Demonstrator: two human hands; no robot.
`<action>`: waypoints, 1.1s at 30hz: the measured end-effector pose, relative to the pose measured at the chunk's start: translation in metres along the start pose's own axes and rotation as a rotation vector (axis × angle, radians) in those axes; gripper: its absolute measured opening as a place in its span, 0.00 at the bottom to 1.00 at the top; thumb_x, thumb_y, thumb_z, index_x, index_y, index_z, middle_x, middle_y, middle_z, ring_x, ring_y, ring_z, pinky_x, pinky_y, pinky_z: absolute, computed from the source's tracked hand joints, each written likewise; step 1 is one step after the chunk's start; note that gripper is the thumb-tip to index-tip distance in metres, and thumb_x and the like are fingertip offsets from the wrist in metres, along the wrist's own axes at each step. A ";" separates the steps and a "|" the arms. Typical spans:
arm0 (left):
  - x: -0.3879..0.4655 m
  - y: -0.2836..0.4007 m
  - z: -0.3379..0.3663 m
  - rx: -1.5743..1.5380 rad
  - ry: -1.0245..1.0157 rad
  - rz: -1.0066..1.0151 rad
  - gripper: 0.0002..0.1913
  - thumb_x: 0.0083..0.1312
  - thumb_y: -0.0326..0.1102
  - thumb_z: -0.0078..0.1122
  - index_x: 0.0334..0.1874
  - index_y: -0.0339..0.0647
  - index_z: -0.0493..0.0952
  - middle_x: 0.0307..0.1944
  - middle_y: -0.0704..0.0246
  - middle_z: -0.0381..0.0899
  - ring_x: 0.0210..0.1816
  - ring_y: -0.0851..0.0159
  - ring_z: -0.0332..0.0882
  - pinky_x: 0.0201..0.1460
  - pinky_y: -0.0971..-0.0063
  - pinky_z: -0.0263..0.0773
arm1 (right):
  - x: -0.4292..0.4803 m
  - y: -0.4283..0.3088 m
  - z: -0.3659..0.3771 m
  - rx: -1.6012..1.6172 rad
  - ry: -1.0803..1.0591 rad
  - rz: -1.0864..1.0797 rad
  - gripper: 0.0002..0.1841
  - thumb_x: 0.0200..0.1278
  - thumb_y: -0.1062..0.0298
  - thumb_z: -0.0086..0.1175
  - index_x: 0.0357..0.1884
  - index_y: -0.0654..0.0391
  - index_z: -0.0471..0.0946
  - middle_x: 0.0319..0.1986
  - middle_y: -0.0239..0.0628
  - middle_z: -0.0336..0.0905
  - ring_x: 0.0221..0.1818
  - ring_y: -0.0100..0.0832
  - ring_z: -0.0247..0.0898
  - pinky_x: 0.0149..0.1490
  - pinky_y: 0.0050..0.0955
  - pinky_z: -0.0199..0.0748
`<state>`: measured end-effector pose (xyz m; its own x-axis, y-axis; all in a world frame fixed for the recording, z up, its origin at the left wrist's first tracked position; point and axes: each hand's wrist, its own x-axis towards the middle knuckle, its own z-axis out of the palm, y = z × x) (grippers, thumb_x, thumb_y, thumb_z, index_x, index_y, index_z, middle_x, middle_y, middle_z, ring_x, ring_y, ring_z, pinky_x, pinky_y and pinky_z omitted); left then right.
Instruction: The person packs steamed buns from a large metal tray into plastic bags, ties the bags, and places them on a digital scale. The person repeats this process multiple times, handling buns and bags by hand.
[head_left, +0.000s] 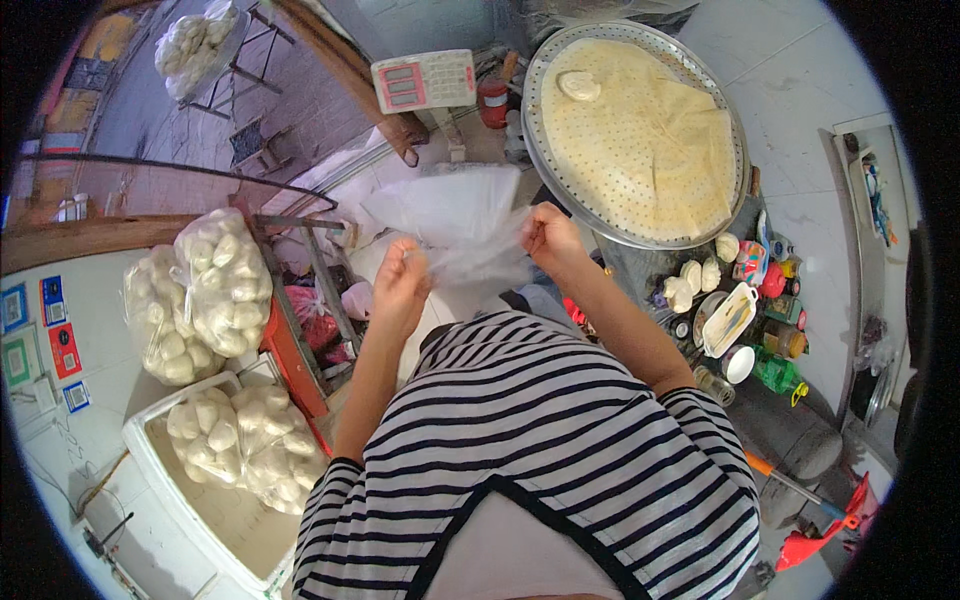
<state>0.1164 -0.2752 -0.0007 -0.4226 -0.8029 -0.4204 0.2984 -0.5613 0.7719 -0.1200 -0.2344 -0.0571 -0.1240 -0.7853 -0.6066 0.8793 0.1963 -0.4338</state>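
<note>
A thin clear plastic bag (480, 262) is stretched between my two hands, blurred by motion. My left hand (399, 279) pinches one side of it, and my right hand (553, 237) grips the other. Just beyond the bag lies a pale, whitish pan or sheet of plastic (465, 196), below the display of a weighing scale (424, 81). To the right of it, a large round perforated metal steamer tray (531, 142) is lined with a yellowish cloth (637, 150). One white bun (580, 86) rests on the cloth near its far left side.
Clear bags packed with white buns (225, 281) stand at left, beside a red-edged frame (300, 356). More bagged buns (244, 442) sit in a white foam box (202, 517). At right are garlic bulbs (690, 281), a white dish (731, 319), jars and a green bottle (776, 370).
</note>
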 end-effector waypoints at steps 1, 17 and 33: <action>0.001 -0.005 -0.010 0.203 0.014 -0.017 0.11 0.64 0.27 0.54 0.48 0.42 0.69 0.33 0.71 0.73 0.35 0.68 0.74 0.40 0.77 0.71 | 0.005 -0.008 -0.006 0.022 0.063 0.047 0.06 0.61 0.73 0.43 0.25 0.54 0.65 0.19 0.32 0.66 0.20 0.27 0.64 0.26 0.26 0.67; -0.126 -0.063 -0.208 0.399 1.441 -0.258 0.13 0.58 0.26 0.48 0.42 0.36 0.79 0.32 0.67 0.79 0.28 0.63 0.76 0.29 0.71 0.72 | 0.120 -0.088 -0.065 -1.152 -0.078 -0.287 0.25 0.52 0.59 0.63 0.50 0.60 0.71 0.38 0.41 0.76 0.39 0.33 0.72 0.44 0.30 0.71; -0.074 -0.055 -0.118 0.286 1.304 -0.352 0.15 0.63 0.40 0.56 0.47 0.39 0.78 0.22 0.77 0.72 0.17 0.77 0.61 0.16 0.80 0.54 | 0.349 -0.196 -0.141 -1.965 0.788 -0.348 0.59 0.29 0.37 0.68 0.65 0.63 0.61 0.62 0.51 0.62 0.62 0.48 0.61 0.61 0.43 0.63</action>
<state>0.2322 -0.2083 -0.0679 0.7087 -0.3230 -0.6272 0.0924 -0.8389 0.5364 -0.4008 -0.4638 -0.2775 -0.7056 -0.6723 -0.2241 -0.6433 0.7402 -0.1955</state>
